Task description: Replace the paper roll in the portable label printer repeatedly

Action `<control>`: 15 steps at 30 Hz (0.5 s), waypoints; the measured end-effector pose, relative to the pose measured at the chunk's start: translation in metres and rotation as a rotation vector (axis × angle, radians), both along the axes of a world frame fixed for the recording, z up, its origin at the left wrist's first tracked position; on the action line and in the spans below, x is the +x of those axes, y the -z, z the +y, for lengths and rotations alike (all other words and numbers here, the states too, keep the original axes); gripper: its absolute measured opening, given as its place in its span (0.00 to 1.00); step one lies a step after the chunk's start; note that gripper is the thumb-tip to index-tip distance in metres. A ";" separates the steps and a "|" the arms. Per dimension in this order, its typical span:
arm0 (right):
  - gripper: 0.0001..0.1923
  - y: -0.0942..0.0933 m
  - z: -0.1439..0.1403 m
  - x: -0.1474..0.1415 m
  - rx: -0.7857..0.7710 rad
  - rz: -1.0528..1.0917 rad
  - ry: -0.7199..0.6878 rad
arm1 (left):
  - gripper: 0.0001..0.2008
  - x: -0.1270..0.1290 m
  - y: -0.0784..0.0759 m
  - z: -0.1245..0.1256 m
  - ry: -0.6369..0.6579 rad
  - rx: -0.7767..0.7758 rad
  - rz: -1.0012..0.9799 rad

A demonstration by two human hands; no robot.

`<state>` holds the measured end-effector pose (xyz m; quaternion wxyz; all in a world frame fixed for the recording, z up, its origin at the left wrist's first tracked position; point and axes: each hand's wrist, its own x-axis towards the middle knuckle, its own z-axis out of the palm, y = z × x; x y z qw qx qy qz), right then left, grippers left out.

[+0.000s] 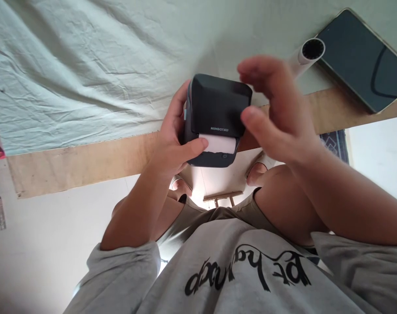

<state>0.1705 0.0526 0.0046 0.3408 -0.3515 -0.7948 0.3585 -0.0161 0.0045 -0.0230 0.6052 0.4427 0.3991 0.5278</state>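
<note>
A dark label printer (220,104), marked NIIMBOT, is held over the table's front edge. White label paper (220,143) sticks out of the slot at its front, above a small power button. My left hand (179,135) grips the printer from its left side, the thumb resting on the paper's left end and the other fingers mostly hidden behind the body. My right hand (277,109) is beside the printer's right side, slightly blurred, with fingers and thumb apart and nothing between them. Whether its thumb tip touches the casing I cannot tell.
A tablet-like device with a dark screen (362,61) lies at the upper right. A white cylindrical object with a black round end (311,50) sits next to it. Wrinkled pale green cloth (87,65) covers the table, whose wooden edge (80,161) shows.
</note>
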 end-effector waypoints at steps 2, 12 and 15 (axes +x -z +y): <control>0.29 0.004 0.001 -0.002 -0.051 -0.093 -0.069 | 0.31 0.002 -0.006 -0.001 0.008 0.014 -0.031; 0.32 0.008 -0.001 -0.011 -0.138 -0.191 -0.021 | 0.11 0.008 -0.015 -0.004 -0.124 -0.168 -0.097; 0.31 0.009 -0.001 -0.011 -0.116 -0.157 -0.024 | 0.13 0.012 -0.019 -0.003 -0.145 -0.176 -0.140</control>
